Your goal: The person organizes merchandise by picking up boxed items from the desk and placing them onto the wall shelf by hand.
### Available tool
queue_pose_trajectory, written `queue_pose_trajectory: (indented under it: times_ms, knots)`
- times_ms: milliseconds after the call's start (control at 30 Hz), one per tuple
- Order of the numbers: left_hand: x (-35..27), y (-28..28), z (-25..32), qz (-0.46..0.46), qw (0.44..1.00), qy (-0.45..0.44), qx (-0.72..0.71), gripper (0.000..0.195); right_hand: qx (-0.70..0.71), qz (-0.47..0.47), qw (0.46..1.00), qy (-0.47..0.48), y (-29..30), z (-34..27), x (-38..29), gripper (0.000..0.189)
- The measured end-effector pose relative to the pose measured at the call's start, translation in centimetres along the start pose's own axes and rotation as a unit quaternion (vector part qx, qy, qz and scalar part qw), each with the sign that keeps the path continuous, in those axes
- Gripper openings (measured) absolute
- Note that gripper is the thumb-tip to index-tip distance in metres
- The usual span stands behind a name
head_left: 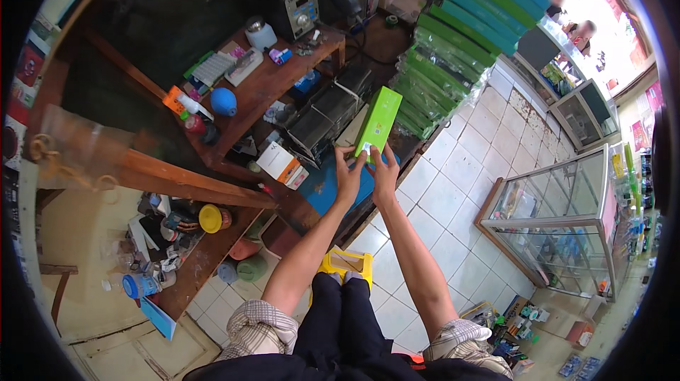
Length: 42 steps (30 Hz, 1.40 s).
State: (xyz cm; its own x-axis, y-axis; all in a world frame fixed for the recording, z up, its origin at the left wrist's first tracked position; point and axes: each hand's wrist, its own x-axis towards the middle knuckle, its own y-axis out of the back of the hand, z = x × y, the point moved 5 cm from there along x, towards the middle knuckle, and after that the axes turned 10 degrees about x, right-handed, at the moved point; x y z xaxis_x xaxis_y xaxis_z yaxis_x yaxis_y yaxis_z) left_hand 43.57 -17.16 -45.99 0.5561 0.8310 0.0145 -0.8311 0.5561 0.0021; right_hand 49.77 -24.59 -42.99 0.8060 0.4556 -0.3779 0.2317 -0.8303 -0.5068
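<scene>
A long bright green box (381, 113) with a small white label at its near end is tilted up over the wooden bench. My left hand (349, 174) grips the near left corner of this box. At the near right corner, my right hand (383, 168) has hold of the same box, both thumbs close together by the label. Below my hands lies a blue work mat (329, 190). A long black box (334, 113) bound with a pale strap is to the left of the green box, and a white-and-orange carton (279, 163) sits nearer the shelf.
Stacked green and blue boxes (451, 46), some plastic-wrapped, rise beyond my hands. A raised wooden shelf (265, 94) holds a blue air blower (223, 101) and a soldering or rework station (300, 12). A glass display case (552, 221) stands right. Two people are beyond a far counter.
</scene>
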Motion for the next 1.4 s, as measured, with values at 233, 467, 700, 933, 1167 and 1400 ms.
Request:
queue_pose_trajectory:
  times_ms: [233,467,700,933,1167,1400]
  knots:
    - [-6.4,1.1,14.4,-0.025,0.998,0.037,-0.039,0.029,-0.036,-0.022,0.989,0.145,-2.2,-8.0,-8.7,0.048]
    - [-13.0,6.5,31.3,-0.049,0.987,0.072,-0.133,0.027,0.042,-0.155,0.977,0.136,-9.3,-23.3,-19.2,0.075]
    - [-18.9,17.0,43.8,0.027,0.995,0.047,-0.078,0.030,-0.075,-0.343,0.936,0.014,-17.6,-28.5,-29.3,0.062]
    - [-26.0,27.4,45.9,0.165,0.984,-0.041,-0.048,0.042,-0.036,-0.409,0.908,-0.088,-24.4,-22.8,-37.1,0.037]
    - [-32.8,34.8,42.7,0.277,0.955,-0.102,-0.023,0.067,-0.082,-0.460,0.871,-0.154,-27.9,-12.9,-42.7,0.037]
    - [-40.9,41.4,41.5,0.472,0.859,-0.199,-0.009,0.063,-0.174,-0.550,0.778,-0.247,-29.9,-5.3,-48.8,0.031]
